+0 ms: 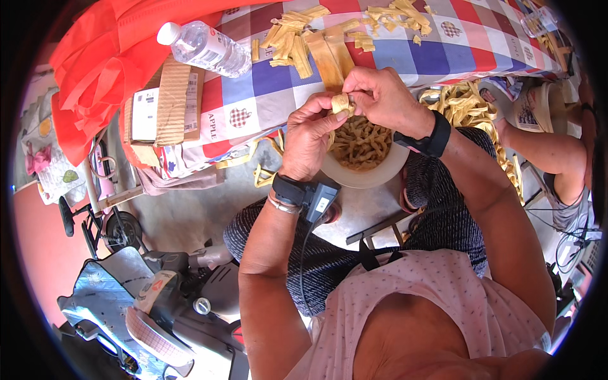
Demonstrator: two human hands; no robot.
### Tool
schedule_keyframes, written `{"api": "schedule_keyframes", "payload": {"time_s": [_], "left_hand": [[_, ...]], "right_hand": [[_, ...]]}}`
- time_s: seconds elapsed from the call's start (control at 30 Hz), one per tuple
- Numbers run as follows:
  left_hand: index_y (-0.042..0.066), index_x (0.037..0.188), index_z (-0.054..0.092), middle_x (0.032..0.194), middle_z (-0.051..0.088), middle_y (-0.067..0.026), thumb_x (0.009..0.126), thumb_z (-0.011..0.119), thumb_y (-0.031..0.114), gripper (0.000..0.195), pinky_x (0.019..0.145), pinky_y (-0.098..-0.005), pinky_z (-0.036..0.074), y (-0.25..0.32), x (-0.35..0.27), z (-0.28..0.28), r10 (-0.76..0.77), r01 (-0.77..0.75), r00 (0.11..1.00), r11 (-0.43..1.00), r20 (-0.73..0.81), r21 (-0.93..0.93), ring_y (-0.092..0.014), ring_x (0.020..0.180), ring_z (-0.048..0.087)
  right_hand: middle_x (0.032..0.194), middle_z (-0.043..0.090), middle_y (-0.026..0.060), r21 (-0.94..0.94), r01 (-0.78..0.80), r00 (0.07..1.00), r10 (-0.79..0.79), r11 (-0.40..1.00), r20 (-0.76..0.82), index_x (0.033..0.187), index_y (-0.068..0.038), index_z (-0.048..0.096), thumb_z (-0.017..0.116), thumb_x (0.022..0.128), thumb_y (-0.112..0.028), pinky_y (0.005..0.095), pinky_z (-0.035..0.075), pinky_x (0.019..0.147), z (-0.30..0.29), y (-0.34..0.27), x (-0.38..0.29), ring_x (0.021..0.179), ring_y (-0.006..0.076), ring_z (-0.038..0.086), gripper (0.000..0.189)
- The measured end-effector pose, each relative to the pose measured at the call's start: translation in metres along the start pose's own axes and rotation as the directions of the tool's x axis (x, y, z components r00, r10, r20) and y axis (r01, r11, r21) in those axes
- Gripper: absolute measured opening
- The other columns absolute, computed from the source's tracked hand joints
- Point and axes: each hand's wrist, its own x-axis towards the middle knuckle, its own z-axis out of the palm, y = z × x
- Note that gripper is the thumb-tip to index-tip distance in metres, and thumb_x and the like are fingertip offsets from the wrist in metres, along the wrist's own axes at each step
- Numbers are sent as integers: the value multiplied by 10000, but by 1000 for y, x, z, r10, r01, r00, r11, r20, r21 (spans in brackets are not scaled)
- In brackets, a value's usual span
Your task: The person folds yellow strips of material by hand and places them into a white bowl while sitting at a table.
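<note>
Between the fingertips of my left hand (309,135) and my right hand (387,97) is a small folded piece of pale yellow strip (340,103). Both hands pinch it above a round white tub (363,179). Inside the tub lie many short, twisted brown pieces (363,142); my left hand and the held piece hide part of its rim. Just beyond my fingers, a flat brown piece (327,57) with a lengthwise seam hangs over the table edge. Loose flat yellow strips (289,40) lie beside it on the checked tablecloth (278,102).
A clear plastic bottle (209,50), a cardboard box (173,104) and a red bag (104,71) occupy the table's left side. Long yellow strips (458,104) are heaped at right, near another person's bare leg (546,142). An electric scooter (190,285) stands at lower left. A cable (302,266) runs from my left wrist device.
</note>
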Motion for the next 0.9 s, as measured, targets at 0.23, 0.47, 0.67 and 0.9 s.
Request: {"api": "schedule_keyframes", "payload": {"time_s": [0.23, 0.47, 0.67, 0.9], "left_hand": [[-37, 1047, 624, 1046, 631, -75, 829, 599, -61, 220, 873, -254, 435, 3, -1, -4, 114, -86, 990, 957, -86, 277, -151, 968, 573], [-68, 1006, 596, 955, 631, -90, 819, 587, -9, 196, 753, -258, 439, 15, -3, -8, -9, 27, 997, 973, -81, 229, -138, 816, 561], [-47, 933, 593, 805, 586, -41, 869, 538, 99, 169, 611, -212, 382, 24, -5, -4, -148, 152, 988, 938, -34, 312, -117, 677, 510], [28, 765, 551, 604, 449, 39, 874, 544, 169, 178, 462, -196, 196, 36, -28, -3, -105, 104, 994, 994, 5, 41, -23, 495, 293]], "right_hand": [[677, 578, 131, -394, 319, 944, -327, 862, 50, 812, -7, 530, 598, 748, -5, 416, 463, 596, 3, -13, -7, 635, 354, 581, 94], [769, 631, 143, -396, 438, 899, -392, 807, 195, 864, -14, 573, 574, 836, -97, 430, 471, 620, 8, -15, -10, 693, 356, 607, 87], [596, 600, 65, 39, 182, 961, -186, 983, 205, 742, -4, 618, 554, 910, -151, 329, 416, 481, 7, -23, -13, 499, 172, 554, 233], [536, 434, -52, 456, -133, 990, 102, 880, 93, 622, -34, 523, 572, 935, -156, 200, 256, 423, -27, -35, -14, 483, 9, 355, 339]]}}
